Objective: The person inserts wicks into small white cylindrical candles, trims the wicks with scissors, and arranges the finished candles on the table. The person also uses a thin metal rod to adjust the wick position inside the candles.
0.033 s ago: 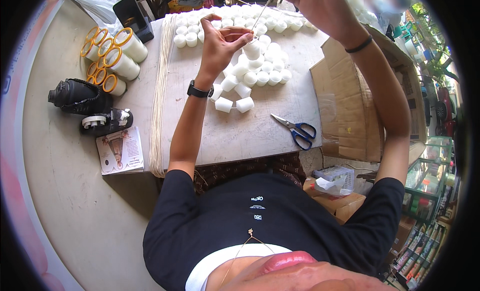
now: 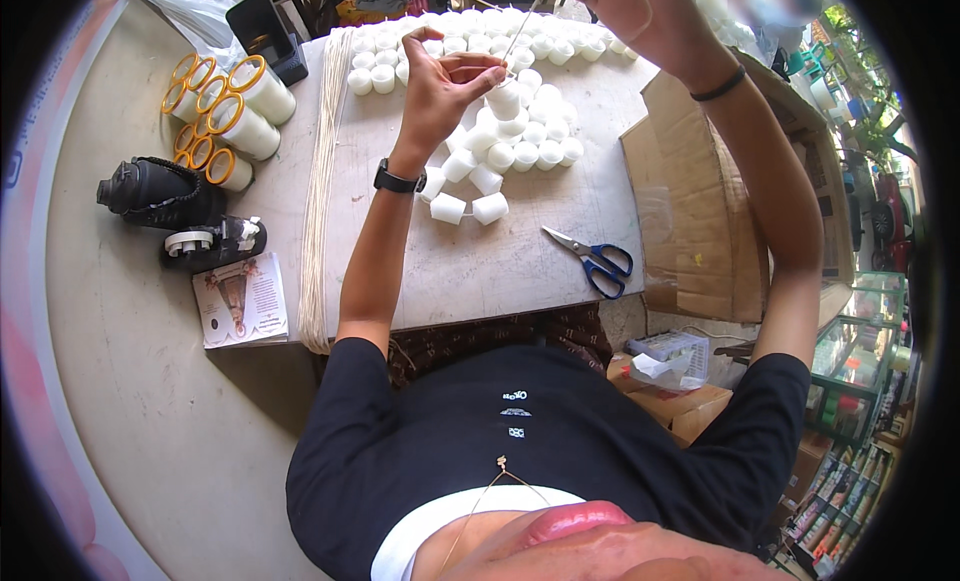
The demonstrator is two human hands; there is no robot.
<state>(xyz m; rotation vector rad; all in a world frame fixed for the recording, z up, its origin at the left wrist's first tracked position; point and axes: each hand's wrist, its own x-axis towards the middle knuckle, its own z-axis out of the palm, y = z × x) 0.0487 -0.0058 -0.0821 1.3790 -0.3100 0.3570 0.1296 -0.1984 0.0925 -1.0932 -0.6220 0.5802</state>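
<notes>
My left hand (image 2: 445, 89), with a black watch at the wrist, pinches a thin pale wick cord (image 2: 521, 39) between thumb and fingers. Just beneath the fingertips is a white cup-shaped candle (image 2: 505, 101), tilted against others. From the pinch the cord runs straight up past the top edge. My right hand (image 2: 640, 26) is raised at the upper right, with a thin strand curving across its palm. Its fingers are largely cut off by the top edge, so their grip is hidden. Several white candles (image 2: 489, 209) lie on their sides in a curved line; more stand upright behind.
Blue-handled scissors (image 2: 600, 266) lie on the white table (image 2: 480, 271). A bundle of long pale cords (image 2: 322, 181) hangs over its left side. Orange-rimmed rolls (image 2: 245, 126), a black bottle (image 2: 160, 191) and a leaflet (image 2: 240, 299) are left; a cardboard box (image 2: 690, 211) stands right.
My right hand has shifted slightly upward, and the strand across its palm shows more plainly. The left hand and the candles stay in place.
</notes>
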